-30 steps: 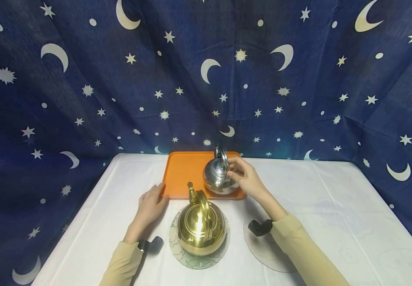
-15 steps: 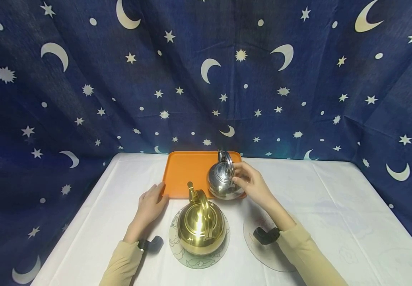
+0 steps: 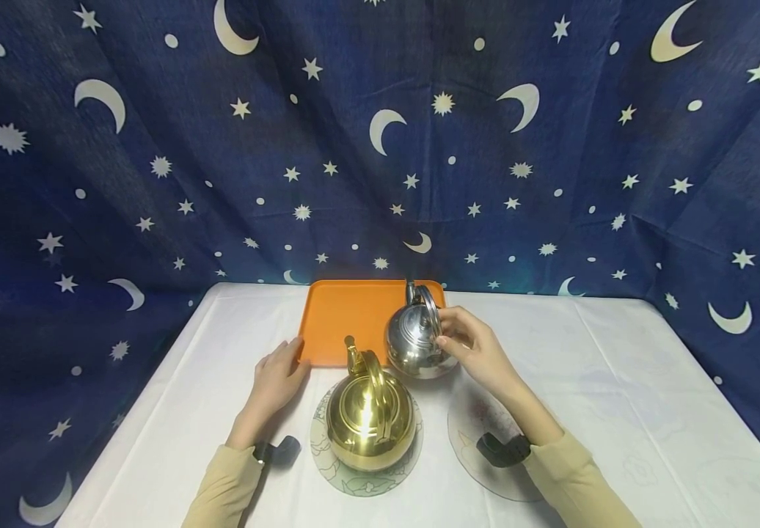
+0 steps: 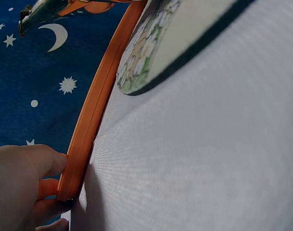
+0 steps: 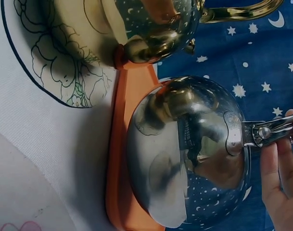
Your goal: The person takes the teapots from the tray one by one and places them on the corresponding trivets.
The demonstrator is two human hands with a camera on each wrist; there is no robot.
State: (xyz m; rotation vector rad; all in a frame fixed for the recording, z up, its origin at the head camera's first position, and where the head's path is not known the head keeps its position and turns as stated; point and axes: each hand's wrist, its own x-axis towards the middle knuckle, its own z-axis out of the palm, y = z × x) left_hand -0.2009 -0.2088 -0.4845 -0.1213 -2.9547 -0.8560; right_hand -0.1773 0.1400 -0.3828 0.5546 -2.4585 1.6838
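By its arched handle my right hand [image 3: 479, 352] grips a silver kettle [image 3: 413, 341]. The kettle overlaps the front right corner of the orange tray [image 3: 340, 323] in the head view; in the right wrist view its round body [image 5: 184, 159] covers part of the tray's edge [image 5: 122, 144]. At the tray's front left corner is my left hand [image 3: 277, 378], thumb and fingers holding the corner from two sides, as the left wrist view shows. A gold kettle [image 3: 370, 425] stands just in front of the tray, between my forearms, its spout pointing toward the tray.
Under the gold kettle lies a round patterned mat [image 3: 367, 485]. A second round mat [image 3: 479, 458], partly under my right wrist in view, lies to the right. A white cloth [image 3: 618, 381] covers the table, with a dark blue star-and-moon curtain [image 3: 353, 147] behind.
My right hand has carried the silver kettle a short way right and toward me, from over the tray to its front right corner. The left hand and gold kettle have stayed put.
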